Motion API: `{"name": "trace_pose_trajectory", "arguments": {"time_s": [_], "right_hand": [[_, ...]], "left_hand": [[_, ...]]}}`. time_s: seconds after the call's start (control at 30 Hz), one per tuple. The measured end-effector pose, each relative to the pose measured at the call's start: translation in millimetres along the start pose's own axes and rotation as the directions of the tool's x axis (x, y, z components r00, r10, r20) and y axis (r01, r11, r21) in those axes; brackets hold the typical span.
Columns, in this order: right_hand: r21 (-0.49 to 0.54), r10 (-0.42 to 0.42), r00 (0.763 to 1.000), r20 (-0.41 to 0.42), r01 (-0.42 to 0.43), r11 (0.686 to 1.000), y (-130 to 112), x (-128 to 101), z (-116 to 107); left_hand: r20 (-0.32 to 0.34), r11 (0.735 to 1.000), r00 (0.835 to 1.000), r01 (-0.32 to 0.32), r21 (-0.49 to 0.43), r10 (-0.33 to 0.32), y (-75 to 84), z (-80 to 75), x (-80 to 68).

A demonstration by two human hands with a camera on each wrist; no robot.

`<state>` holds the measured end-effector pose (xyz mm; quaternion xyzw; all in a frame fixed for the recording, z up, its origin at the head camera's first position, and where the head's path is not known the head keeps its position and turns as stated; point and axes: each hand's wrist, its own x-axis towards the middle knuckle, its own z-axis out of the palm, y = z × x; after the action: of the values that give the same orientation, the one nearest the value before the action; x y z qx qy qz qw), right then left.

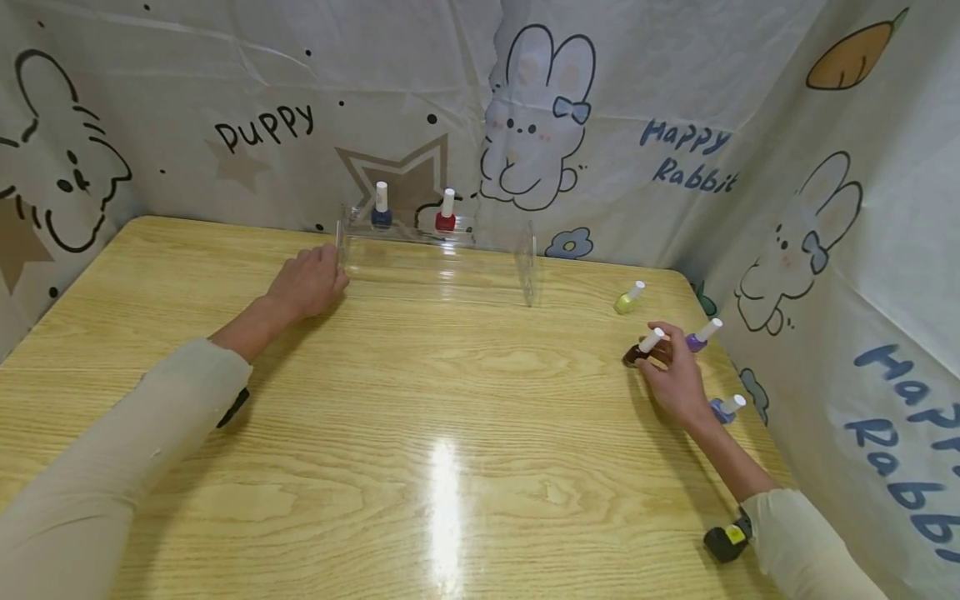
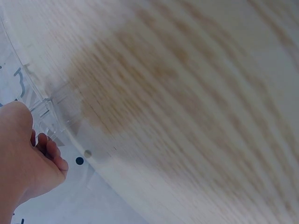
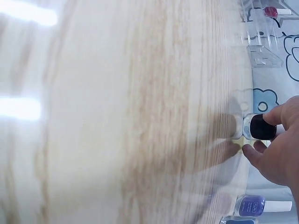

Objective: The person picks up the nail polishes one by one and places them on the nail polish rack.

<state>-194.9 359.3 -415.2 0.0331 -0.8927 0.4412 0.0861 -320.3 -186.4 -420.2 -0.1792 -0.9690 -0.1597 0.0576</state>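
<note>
At the right of the table my right hand (image 1: 677, 379) pinches a dark brown-red nail polish bottle (image 1: 636, 356) with a white cap, tilted in the head view. The right wrist view shows thumb and fingers around this dark bottle (image 3: 263, 127). My left hand (image 1: 309, 282) holds the left end of a clear acrylic rack (image 1: 528, 262) at the back, its fingers curled in the left wrist view. On the rack stand a dark blue nail polish bottle (image 1: 382, 217) and a red nail polish bottle (image 1: 446, 221), both white-capped.
A yellow nail polish bottle (image 1: 625, 303) stands beyond my right hand. A purple bottle (image 1: 697, 342) and a light blue bottle (image 1: 723, 411) are near the table's right edge. Printed cloth (image 1: 420, 83) hangs behind and to the right of the wooden table (image 1: 337, 467).
</note>
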Motion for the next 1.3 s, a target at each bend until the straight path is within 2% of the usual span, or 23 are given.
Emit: {"name": "trace_pose_trajectory", "arguments": {"time_s": [0.17, 0.33, 0.57, 0.77, 1.3], "right_hand": [[-0.008, -0.021, 0.999, 0.047, 0.021, 1.000, 2.7, 0.0, 2.1], [-0.042, -0.009, 0.999, 0.037, 0.011, 0.999, 4.5, -0.9, 4.3], [0.019, 0.004, 1.000, 0.021, -0.004, 1.000, 7.6, -3.0, 6.3], [0.081, -0.028, 1.000, 0.012, 0.027, 0.996, 7.1, -2.5, 6.1], [0.161, -0.122, 0.993, -0.002, 0.120, 0.980, -26.6, 13.5, 14.5]], "left_hand": [[-0.006, 1.000, 1.000, -0.004, 0.007, 0.004, 0.1, -0.3, 0.0], [-0.019, 1.000, 1.000, -0.020, 0.009, 0.020, -0.6, 0.2, 0.4], [-0.015, 1.000, 1.000, -0.021, -0.005, 0.020, -1.5, 1.0, 1.0], [-0.001, 1.000, 1.000, -0.006, -0.010, 0.006, -0.7, -0.5, 0.9], [0.013, 1.000, 1.000, -0.002, -0.014, 0.002, -0.3, -2.5, 0.1]]}}
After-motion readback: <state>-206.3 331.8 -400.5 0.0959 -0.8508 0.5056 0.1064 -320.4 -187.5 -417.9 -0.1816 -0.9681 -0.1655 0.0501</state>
